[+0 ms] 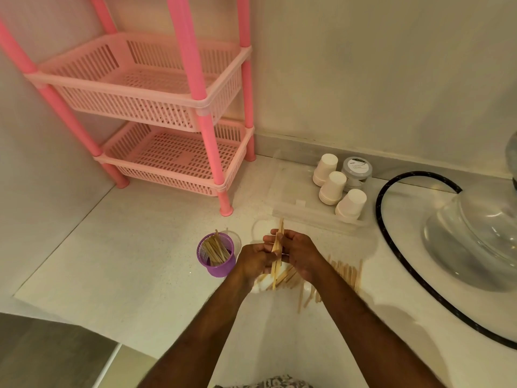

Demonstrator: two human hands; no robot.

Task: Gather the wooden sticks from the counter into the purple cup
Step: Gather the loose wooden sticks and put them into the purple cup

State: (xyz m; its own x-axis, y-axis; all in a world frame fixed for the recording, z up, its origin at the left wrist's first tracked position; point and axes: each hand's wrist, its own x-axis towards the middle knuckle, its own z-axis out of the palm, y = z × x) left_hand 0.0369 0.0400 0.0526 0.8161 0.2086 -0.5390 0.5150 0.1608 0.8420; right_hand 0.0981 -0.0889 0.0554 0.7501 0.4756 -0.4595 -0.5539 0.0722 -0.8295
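A purple mesh cup [216, 266] stands on the white counter and holds several wooden sticks. Just right of it, my left hand [256, 261] and my right hand [300, 252] press together around a bundle of wooden sticks [278, 242], held roughly upright above the counter. More loose wooden sticks [347, 274] lie scattered on the counter below and to the right of my hands, partly hidden by my right forearm.
A pink two-tier basket rack [167, 107] stands at the back left corner. A clear plastic box [302, 197] with three white paper cups [333, 189] and a small jar sits behind. A black hose [391, 247] and a glass vessel [475, 233] are at right.
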